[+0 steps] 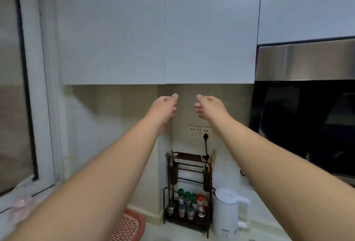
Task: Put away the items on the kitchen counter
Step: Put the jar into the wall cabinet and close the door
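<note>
I see both hands raised empty under the closed cupboard (165,29): left hand (166,106) and right hand (208,106) loosely curled.

Both arms raised — left hand (166,104), right hand (208,106) (empty), fingers loosely curled.

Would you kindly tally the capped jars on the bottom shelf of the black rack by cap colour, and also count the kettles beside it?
Green-capped jars: 3
Red-capped jars: 1
Dark or silver-capped jars: 3, blurred, so roughly
White kettle: 1
Total: 8
</note>
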Demonstrator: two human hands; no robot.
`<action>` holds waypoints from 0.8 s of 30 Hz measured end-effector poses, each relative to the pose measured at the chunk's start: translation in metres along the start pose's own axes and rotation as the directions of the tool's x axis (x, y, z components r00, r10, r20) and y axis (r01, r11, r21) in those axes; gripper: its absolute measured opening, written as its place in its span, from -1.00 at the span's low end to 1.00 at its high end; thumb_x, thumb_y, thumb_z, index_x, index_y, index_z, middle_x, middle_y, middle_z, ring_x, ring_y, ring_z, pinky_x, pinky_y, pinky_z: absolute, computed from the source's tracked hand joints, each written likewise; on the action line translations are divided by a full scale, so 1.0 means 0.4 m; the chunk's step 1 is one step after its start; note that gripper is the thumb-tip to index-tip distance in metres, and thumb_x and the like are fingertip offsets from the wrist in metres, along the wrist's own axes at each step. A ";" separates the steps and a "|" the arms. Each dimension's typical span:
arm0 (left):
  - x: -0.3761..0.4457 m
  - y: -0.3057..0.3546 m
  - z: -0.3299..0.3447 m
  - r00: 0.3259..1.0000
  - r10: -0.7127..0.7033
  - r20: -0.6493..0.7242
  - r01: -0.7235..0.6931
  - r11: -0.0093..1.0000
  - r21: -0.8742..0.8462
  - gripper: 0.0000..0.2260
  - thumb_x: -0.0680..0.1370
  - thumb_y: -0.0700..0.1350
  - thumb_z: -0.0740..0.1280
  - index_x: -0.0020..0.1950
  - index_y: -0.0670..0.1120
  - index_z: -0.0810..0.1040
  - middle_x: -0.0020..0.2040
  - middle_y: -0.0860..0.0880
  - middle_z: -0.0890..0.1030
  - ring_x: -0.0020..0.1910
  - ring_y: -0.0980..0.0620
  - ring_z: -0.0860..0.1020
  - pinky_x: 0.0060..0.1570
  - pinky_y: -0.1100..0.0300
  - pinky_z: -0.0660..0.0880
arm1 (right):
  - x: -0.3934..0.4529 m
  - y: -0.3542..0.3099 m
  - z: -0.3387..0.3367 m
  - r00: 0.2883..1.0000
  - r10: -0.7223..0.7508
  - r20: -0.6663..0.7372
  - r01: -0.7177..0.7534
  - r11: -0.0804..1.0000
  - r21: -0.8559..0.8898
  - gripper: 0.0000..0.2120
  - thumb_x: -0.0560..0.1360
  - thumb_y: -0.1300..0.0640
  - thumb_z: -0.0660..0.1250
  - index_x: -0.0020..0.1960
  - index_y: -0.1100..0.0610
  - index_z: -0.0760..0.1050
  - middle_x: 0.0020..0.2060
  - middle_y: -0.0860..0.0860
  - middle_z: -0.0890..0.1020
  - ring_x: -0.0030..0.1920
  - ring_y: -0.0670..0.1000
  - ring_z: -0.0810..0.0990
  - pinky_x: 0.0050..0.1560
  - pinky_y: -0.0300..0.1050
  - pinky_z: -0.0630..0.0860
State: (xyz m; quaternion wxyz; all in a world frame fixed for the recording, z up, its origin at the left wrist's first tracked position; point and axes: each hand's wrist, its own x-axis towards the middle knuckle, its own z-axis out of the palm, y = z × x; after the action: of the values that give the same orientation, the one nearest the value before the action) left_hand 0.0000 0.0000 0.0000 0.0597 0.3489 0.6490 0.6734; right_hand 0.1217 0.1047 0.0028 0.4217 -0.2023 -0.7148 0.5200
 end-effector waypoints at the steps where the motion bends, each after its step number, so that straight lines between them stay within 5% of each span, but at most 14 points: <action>1: 0.040 -0.002 -0.002 0.999 -0.033 0.026 0.035 0.995 -0.090 -0.61 0.60 0.16 0.28 0.28 -0.08 0.53 0.03 0.03 0.61 0.19 -0.04 0.60 0.29 -0.05 0.52 | 0.023 -0.008 0.025 1.000 0.014 -0.013 -0.013 0.995 0.099 -0.82 0.61 -0.06 0.29 0.07 0.04 0.52 0.01 0.01 0.67 -0.04 -0.01 0.65 0.20 0.04 0.59; 5: 0.162 0.012 0.001 0.994 -0.057 0.090 0.087 0.925 -0.369 -0.49 0.65 0.13 0.24 0.50 -0.13 0.34 0.29 -0.06 0.54 0.23 -0.01 0.55 0.26 0.04 0.53 | 0.092 -0.051 0.067 0.997 0.043 -0.068 -0.019 0.945 0.327 -0.81 0.62 -0.06 0.30 -0.03 0.05 0.48 0.05 0.06 0.64 -0.03 0.00 0.62 0.15 -0.01 0.60; 8: 0.221 0.021 0.006 0.990 -0.088 0.110 0.129 0.872 -0.472 -0.47 0.66 0.13 0.22 0.52 -0.16 0.32 0.39 -0.14 0.51 0.19 -0.01 0.58 0.11 0.09 0.59 | 0.129 -0.057 0.084 0.986 0.084 -0.143 -0.031 0.941 0.338 -0.70 0.64 -0.09 0.25 0.16 0.13 0.50 0.05 0.04 0.67 -0.06 -0.02 0.66 0.13 -0.04 0.61; 11: 0.257 0.011 0.013 0.987 -0.123 0.107 0.159 0.868 -0.470 -0.50 0.66 0.14 0.21 0.48 -0.14 0.37 0.32 -0.11 0.58 0.05 0.05 0.64 -0.14 0.17 0.60 | 0.151 -0.049 0.091 0.980 0.101 -0.169 -0.044 0.949 0.311 -0.64 0.65 -0.09 0.21 0.27 0.15 0.49 0.01 0.02 0.68 -0.10 -0.05 0.67 -0.04 -0.13 0.63; 15: 0.266 0.019 0.025 0.974 -0.143 0.176 0.215 0.832 -0.512 -0.65 0.68 0.10 0.18 0.29 -0.13 0.47 -0.03 -0.03 0.67 -0.10 0.08 0.67 -0.20 0.20 0.61 | 0.165 -0.042 0.082 0.981 0.113 -0.157 -0.050 0.933 0.357 -0.70 0.67 -0.07 0.18 0.24 0.13 0.45 -0.06 0.01 0.68 -0.15 -0.06 0.67 -0.14 -0.19 0.59; 21: 0.262 0.024 0.048 0.971 -0.148 0.189 0.234 0.753 -0.615 -0.72 0.69 0.08 0.17 0.07 -0.10 0.51 -0.10 -0.04 0.68 -0.22 0.10 0.69 -0.33 0.25 0.57 | 0.171 -0.040 0.069 0.985 0.116 -0.127 -0.058 0.917 0.394 -0.63 0.66 -0.09 0.20 0.29 0.17 0.50 -0.10 -0.01 0.71 -0.17 -0.08 0.69 -0.16 -0.20 0.61; 24: 0.243 0.028 0.043 0.974 -0.160 0.158 0.224 0.758 -0.613 -0.70 0.67 0.11 0.19 0.13 -0.10 0.52 -0.10 -0.02 0.69 -0.26 0.14 0.69 -0.39 0.28 0.55 | 0.151 -0.043 0.073 0.988 0.118 -0.102 -0.059 0.890 0.453 -0.70 0.67 -0.07 0.21 0.23 0.13 0.50 -0.10 -0.01 0.70 -0.15 -0.06 0.68 -0.09 -0.18 0.60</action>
State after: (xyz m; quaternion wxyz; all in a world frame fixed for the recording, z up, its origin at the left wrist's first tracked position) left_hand -0.0592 0.0647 0.0471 0.2720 0.2726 0.4164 0.8236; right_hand 0.0664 0.1254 0.0393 0.4774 -0.1646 -0.5373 0.6755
